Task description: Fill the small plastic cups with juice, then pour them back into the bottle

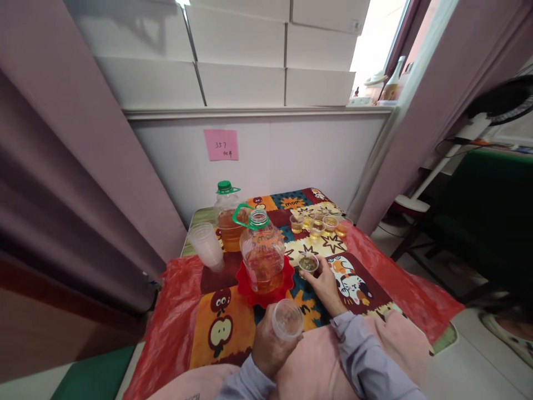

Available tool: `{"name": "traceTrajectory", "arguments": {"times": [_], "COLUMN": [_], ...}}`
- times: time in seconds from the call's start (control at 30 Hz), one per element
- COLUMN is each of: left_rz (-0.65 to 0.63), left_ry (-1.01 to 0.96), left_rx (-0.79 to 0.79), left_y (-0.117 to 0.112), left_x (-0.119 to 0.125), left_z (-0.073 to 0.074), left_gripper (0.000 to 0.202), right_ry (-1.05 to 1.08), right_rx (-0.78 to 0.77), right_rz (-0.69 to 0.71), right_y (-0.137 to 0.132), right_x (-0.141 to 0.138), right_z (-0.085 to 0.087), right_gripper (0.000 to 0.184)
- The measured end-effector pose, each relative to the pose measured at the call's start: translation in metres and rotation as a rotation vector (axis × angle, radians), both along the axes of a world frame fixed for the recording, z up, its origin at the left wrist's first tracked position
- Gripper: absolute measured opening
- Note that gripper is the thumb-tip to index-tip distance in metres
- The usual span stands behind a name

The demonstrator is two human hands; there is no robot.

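Near my lap, my left hand (272, 340) is closed around a clear plastic cup (287, 319). My right hand (326, 282) grips a small clear cup (308, 264) with yellowish-green liquid in it, low over the patterned mat. Between and beyond my hands, an uncapped clear jug (262, 258) with a green handle stands in a red scalloped dish (287, 284), amber liquid low inside it. Behind that is a second jug (230, 225) with a green cap and amber liquid. A stack of clear cups (206, 244) leans at the left.
Several small cups (317, 228) of yellow liquid are grouped at the back right of the table. The patterned mat (227, 333) lies over red plastic sheeting (166, 328). A wall with a pink note (221, 145) rises behind, and a fan (478, 128) stands at the right.
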State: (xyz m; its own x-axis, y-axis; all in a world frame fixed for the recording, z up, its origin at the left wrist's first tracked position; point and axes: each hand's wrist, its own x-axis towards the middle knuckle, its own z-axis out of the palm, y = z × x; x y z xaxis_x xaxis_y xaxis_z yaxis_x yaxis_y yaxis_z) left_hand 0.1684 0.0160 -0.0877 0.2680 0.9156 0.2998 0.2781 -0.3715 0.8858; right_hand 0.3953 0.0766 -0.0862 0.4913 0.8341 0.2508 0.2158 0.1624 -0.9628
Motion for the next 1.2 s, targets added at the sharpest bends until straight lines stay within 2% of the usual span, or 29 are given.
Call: {"name": "traceTrajectory", "arguments": {"times": [0.1, 0.2, 0.43, 0.57, 0.7, 0.93, 1.2], "left_rz": [-0.025, -0.050, -0.058, -0.057, -0.045, -0.043, -0.069], "left_ry": [-0.028, -0.043, -0.068, -0.076, -0.082, -0.065, -0.092], "left_rx": [-0.026, -0.043, -0.099, -0.120, -0.120, -0.118, -0.125], "left_y": [-0.001, -0.001, -0.001, -0.002, -0.004, -0.003, -0.002], "left_x": [0.000, 0.001, 0.001, 0.000, 0.001, 0.001, 0.000], "left_z": [0.001, 0.001, -0.003, -0.003, -0.005, -0.011, -0.011], "left_gripper": [0.047, 0.053, 0.058, 0.058, 0.057, 0.056, 0.057], "right_ry": [0.175, 0.267, 0.146, 0.041, -0.059, -0.172, -0.287], "right_rx": [0.000, 0.021, 0.161, 0.189, 0.170, 0.188, 0.099], "right_rz": [0.034, 0.104, 0.347, 0.441, 0.472, 0.484, 0.465], "right_y": [0.000, 0.002, 0.018, 0.030, 0.045, 0.065, 0.066], "right_x": [-0.001, 0.000, -0.007, -0.018, -0.023, -0.021, -0.022], "right_z": [0.023, 0.064, 0.180, 0.225, 0.242, 0.244, 0.255], "right_gripper": [0.068, 0.068, 0.062, 0.058, 0.058, 0.054, 0.057]}}
